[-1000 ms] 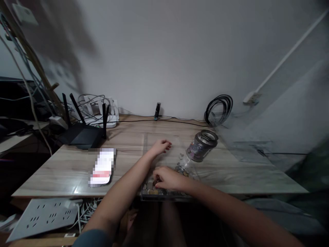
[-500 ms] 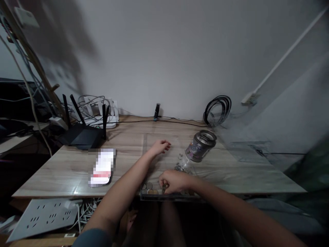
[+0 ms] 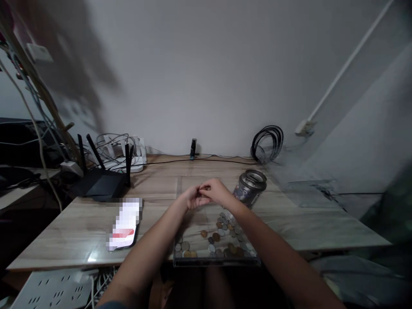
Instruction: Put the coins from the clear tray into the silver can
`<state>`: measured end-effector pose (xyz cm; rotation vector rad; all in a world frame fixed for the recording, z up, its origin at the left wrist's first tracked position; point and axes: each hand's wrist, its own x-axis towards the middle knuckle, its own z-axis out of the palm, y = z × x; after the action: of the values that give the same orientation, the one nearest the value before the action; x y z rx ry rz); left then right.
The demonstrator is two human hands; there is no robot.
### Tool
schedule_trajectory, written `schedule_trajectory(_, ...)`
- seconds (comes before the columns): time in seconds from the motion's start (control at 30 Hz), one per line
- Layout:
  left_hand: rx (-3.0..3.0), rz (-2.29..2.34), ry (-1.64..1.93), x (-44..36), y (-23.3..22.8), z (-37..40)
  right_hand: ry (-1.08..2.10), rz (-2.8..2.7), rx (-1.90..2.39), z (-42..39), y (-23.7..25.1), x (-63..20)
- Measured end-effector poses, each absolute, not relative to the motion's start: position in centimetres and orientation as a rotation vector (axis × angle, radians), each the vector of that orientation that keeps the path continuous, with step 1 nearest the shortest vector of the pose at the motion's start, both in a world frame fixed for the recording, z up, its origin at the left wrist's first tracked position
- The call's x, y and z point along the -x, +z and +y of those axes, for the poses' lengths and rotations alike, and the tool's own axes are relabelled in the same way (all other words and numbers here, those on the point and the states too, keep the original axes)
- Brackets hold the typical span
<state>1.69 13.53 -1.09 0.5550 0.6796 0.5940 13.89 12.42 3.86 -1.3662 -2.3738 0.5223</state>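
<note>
My left hand point(image 3: 195, 198) is turned palm up above the far part of a shallow clear tray point(image 3: 215, 262), its fingers loosely curled. Over that palm my right hand point(image 3: 214, 191) has its fingertips pinched together, touching or nearly touching the left fingers. What the pinch holds is mostly hidden; it looks like a coin. Silver and brassy coins point(image 3: 216, 237) lie scattered in the tray, thickest along its near edge and right side. Just right of my right hand stands a round metal coin tin point(image 3: 250, 188) with a slotted lid, partly covered by my wrist.
A phone point(image 3: 125, 223) with a lit screen lies left of my forearm. Behind it are a black router point(image 3: 104, 182) and a white router with cables point(image 3: 135, 159). A small black device point(image 3: 193, 149) and coiled black cable point(image 3: 267, 143) are by the wall. A power strip point(image 3: 58, 289) sits below the table edge.
My right hand has risen from the coins at the tray's near edge to meet my left hand. The left palm has turned upward. The view has tilted up slightly.
</note>
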Motion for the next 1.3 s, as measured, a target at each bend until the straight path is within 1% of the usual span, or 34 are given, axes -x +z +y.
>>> schedule_trajectory(0.1, -0.444, 0.714, 0.73, -1.7, -1.2, 13.9, 0.391, -2.381, 1.35, 12.2, 3.8, -13.8)
schedule_trajectory(0.2, -0.403, 0.702, 0.789, -1.8, -1.3, 13.7, 0.222, -2.302, 1.406, 11.7, 3.6, -14.3)
schedule_trajectory(0.33, -0.448, 0.617, 0.765, -1.8, -1.2, 13.4, 0.294, -2.132, 1.361, 11.9, 5.3, -16.9)
schedule_trajectory(0.4, -0.48, 0.603, 0.74, -1.7, -1.2, 13.3, 0.256, -1.972, 1.38, 12.6, 7.0, -19.5)
schedule_trajectory(0.47, -0.513, 0.628, 0.74, -1.8, -1.1, 13.1, 0.101, -1.828, 1.504, 13.6, 8.6, -22.5)
schedule_trajectory(0.53, -0.556, 0.666, 0.754, -1.9, -0.9, 12.8, -0.041, -1.795, 1.672, 14.7, 9.6, -25.3)
schedule_trajectory(0.6, -0.596, 0.7, 0.769, -2.0, -0.6, 12.6, -0.122, -1.86, 1.796, 15.6, 9.6, -27.4)
schedule_trajectory(0.67, -0.619, 0.732, 0.776, -2.1, -0.3, 12.3, -0.147, -1.959, 1.817, 16.0, 9.2, -28.7)
schedule_trajectory(0.8, -0.692, 0.788, 0.742, -2.1, 0.0, 12.1, -0.108, -2.044, 1.734, 15.0, 9.2, -29.4)
schedule_trajectory(0.9, -0.842, 0.797, 0.742, -2.2, -0.2, 12.0, -0.191, -1.845, 1.624, 13.1, 9.1, -27.6)
schedule_trajectory(0.93, -0.898, 0.787, 0.737, -2.2, -0.3, 12.0, -0.159, -1.817, 1.57, 12.4, 8.7, -26.3)
schedule_trajectory(0.97, -0.947, 0.766, 0.723, -2.3, -0.4, 11.9, -0.074, -1.842, 1.514, 11.7, 8.1, -24.8)
schedule_trajectory(1.07, -1.023, 0.66, 0.655, -2.3, -0.5, 11.6, 0.326, -2.092, 1.364, 10.1, 5.2, -19.9)
schedule_trajectory(1.13, -1.024, 0.621, 0.63, -2.3, -0.5, 11.5, 0.44, -2.164, 1.332, 9.6, 3.7, -17.7)
schedule_trajectory(1.2, -0.991, 0.595, 0.596, -2.3, -0.5, 11.6, 0.438, -2.138, 1.328, 9.5, 3.5, -17.3)
schedule_trajectory(1.3, -0.883, 0.58, 0.542, -2.3, -0.7, 11.9, 0.262, -1.94, 1.388, 10.2, 5.9, -20.3)
